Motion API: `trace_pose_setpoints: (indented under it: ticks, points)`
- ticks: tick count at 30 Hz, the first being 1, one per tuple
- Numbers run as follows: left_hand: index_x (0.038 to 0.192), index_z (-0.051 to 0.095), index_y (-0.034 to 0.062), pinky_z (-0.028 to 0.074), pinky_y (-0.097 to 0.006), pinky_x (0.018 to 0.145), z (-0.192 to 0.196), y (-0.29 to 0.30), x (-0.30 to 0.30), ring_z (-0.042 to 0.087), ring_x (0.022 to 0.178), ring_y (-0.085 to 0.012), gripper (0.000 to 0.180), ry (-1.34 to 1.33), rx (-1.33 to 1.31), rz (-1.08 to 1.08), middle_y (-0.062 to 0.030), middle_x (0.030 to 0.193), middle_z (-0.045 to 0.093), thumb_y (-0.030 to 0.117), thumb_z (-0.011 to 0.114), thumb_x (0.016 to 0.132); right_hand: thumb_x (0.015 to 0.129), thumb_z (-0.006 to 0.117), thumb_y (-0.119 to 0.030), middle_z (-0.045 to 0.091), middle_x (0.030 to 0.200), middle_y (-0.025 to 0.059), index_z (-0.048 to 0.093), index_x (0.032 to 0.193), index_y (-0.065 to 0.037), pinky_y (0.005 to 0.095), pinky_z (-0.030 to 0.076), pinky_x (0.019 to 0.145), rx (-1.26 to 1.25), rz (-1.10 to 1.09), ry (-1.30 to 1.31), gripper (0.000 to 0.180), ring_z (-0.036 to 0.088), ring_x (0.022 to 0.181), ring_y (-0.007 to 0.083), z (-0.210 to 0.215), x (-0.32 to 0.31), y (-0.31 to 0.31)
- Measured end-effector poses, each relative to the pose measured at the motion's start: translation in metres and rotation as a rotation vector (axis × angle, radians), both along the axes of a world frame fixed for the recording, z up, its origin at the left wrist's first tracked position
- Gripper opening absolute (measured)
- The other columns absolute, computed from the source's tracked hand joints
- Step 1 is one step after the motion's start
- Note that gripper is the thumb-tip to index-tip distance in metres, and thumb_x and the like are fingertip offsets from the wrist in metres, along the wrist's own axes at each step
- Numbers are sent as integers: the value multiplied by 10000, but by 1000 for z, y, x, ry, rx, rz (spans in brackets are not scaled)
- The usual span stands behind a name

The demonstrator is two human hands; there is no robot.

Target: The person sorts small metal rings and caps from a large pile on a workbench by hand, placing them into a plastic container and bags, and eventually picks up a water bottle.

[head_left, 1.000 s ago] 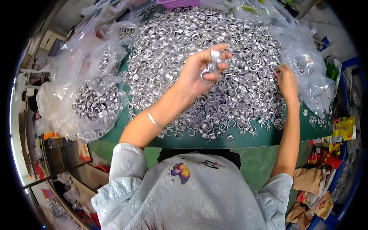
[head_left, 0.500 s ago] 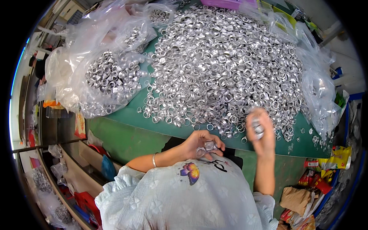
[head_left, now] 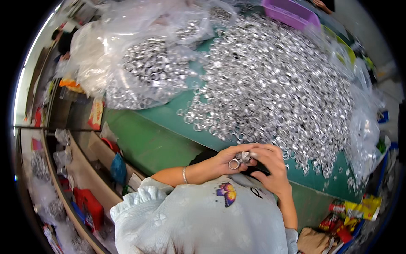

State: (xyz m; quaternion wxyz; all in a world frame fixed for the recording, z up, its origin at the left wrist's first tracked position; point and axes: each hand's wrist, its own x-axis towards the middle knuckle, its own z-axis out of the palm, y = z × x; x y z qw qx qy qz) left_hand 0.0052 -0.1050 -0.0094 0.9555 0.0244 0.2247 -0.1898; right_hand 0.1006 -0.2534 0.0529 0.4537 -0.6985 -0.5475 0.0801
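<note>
Rings (head_left: 242,157), a few small silver ones, sit pinched between the left hand (head_left: 230,157) and right hand (head_left: 270,167), close to the chest at the near edge of the green counter (head_left: 169,139). Both grips are closed on them. A loose pinch could likely drop one off the counter's edge, away from the heap (head_left: 270,84).

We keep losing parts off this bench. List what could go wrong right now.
1. The left hand and right hand hold a small bunch of metal rings close to the chest, beyond the table edge; a dropped ring would likely fall to the floor.
2. The ring heap reaches that edge, so loose rings could roll off.
</note>
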Motion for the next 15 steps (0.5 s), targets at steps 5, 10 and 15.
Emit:
trace_pose_setpoints:
  ticks: [5,10,15]
  points:
    - [1074,532,100,338,-145,330,23,56,2,458,629,-112,212,45,-65,316,-114,1003,540,163,576,877,777,610,-5,620,925,126,614,926,42,316,449,773,120,-259,298,157,577,865,228,-20,-3,2]
    - [1031,520,127,320,-149,313,70,175,15,494,607,-78,209,-9,562,793,-55,893,584,135,617,845,855,532,32,587,882,100,601,920,65,232,447,674,38,-252,486,100,578,772,145,-38,-6,3]
    - [1016,653,67,442,-291,568,91,307,26,584,729,-174,291,466,2461,1067,-80,884,660,249,661,789,859,532,25,589,855,95,603,914,65,237,442,681,5,-254,523,98,569,766,139,-38,-7,0]
